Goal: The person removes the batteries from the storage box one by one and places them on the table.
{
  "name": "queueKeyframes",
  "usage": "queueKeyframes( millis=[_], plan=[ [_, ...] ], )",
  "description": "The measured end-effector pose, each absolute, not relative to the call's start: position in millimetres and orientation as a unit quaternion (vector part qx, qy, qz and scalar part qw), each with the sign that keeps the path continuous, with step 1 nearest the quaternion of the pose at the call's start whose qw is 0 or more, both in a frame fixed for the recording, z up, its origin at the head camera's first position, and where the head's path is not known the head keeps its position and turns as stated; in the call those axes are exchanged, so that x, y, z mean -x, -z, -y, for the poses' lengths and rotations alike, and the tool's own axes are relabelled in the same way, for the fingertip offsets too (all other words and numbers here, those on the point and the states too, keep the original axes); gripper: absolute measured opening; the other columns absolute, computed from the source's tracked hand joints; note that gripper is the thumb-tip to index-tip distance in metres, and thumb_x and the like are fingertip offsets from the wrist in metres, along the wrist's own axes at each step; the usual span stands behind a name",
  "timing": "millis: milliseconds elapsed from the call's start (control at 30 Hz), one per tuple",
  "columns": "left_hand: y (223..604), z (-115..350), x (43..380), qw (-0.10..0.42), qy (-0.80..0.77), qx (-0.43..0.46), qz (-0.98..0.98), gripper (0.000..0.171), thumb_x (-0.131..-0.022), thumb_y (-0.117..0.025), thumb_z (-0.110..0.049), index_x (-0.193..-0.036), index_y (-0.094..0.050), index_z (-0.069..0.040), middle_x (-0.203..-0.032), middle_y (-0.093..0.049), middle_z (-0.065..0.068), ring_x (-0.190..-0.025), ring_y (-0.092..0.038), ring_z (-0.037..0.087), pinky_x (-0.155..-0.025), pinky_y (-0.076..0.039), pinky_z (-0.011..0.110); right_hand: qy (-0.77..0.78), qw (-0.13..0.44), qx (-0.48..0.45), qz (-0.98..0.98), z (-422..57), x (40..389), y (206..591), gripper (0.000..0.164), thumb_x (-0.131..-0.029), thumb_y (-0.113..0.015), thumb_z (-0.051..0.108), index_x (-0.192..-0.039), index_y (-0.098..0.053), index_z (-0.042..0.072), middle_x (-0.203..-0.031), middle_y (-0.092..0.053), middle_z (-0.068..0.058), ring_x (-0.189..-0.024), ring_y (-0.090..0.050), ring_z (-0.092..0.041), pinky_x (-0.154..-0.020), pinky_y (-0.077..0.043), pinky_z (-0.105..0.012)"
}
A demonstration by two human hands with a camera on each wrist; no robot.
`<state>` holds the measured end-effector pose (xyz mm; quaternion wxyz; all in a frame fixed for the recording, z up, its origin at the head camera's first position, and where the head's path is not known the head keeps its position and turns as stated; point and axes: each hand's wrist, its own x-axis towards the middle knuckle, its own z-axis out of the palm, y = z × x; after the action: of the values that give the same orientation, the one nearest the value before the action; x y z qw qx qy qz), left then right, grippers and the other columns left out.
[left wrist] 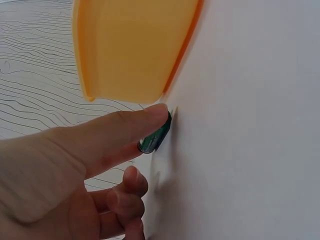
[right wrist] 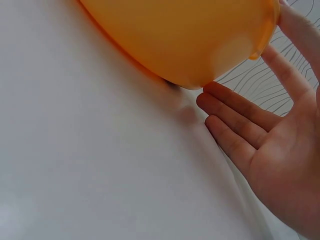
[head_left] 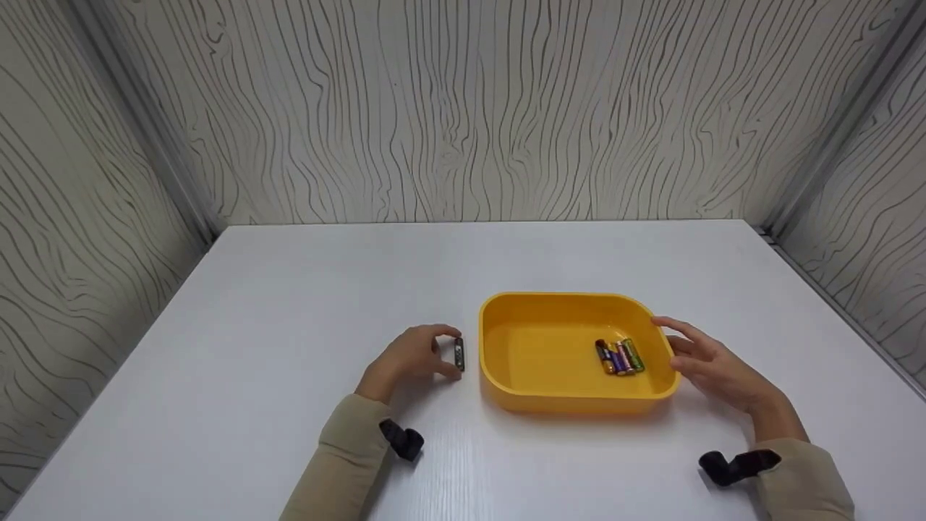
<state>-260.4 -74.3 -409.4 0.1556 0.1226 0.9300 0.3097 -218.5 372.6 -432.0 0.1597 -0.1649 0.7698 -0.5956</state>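
A small dark green battery lies on the white table just left of a yellow plastic box. My left hand pinches it by its ends between thumb and index finger; in the left wrist view the thumb covers part of it, and the other fingers are loosely curled. On the box's right side, my right hand touches the rim and outer wall with fairly straight, spread fingers. Inside the box, several batteries of different colours lie side by side near the right end.
The white table runs back to a wood-grain patterned wall. Patterned side panels stand at left and right. Black wrist cameras are strapped over both beige sleeves.
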Motion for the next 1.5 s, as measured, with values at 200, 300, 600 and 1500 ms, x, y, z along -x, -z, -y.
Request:
queueKeyframes(
  millis=[200,300,600,1500],
  plan=[
    [399.9,73.0,260.3,0.152,-0.321,-0.134,-0.925,0.058,-0.077,-0.081,-0.023,-0.131,-0.059,-0.020,-0.092,-0.059,0.005,-0.081,-0.047,0.017,-0.075,-0.042,0.029,0.586,0.156,0.158,-0.779,-372.3,218.7,432.0,0.062,-0.099,-0.050,0.014,-0.154,-0.020,0.016,-0.132,-0.051,0.026,-0.120,-0.051,0.010,-0.096,-0.039,-0.007],
    [392.1,70.5,258.3,0.145,-0.331,-0.142,-0.922,0.058,-0.078,-0.080,-0.022,-0.132,-0.058,-0.018,-0.083,-0.053,0.002,-0.074,-0.045,0.016,-0.068,-0.038,0.026,0.588,0.156,0.159,-0.778,-372.5,219.0,431.9,0.062,-0.099,-0.050,0.014,-0.154,-0.020,0.016,-0.132,-0.050,0.026,-0.120,-0.051,0.010,-0.096,-0.039,-0.007],
    [363.0,57.5,248.3,0.106,-0.333,-0.179,-0.920,0.052,-0.082,-0.077,-0.023,-0.131,-0.059,-0.018,-0.080,-0.052,0.001,-0.069,-0.044,0.015,-0.062,-0.037,0.023,0.583,0.158,0.155,-0.781,-373.1,219.1,432.3,0.062,-0.099,-0.050,0.013,-0.154,-0.020,0.017,-0.131,-0.052,0.026,-0.119,-0.052,0.009,-0.096,-0.040,-0.007],
    [352.1,-6.9,244.8,0.113,-0.349,-0.253,-0.895,0.042,-0.086,-0.072,-0.028,-0.126,-0.064,-0.016,-0.074,-0.046,-0.004,-0.066,-0.041,0.008,-0.058,-0.033,0.018,0.588,0.162,0.164,-0.775,-374.0,220.8,431.8,0.062,-0.100,-0.048,0.012,-0.154,-0.019,0.017,-0.133,-0.050,0.027,-0.120,-0.051,0.010,-0.096,-0.039,-0.007]
  ],
)
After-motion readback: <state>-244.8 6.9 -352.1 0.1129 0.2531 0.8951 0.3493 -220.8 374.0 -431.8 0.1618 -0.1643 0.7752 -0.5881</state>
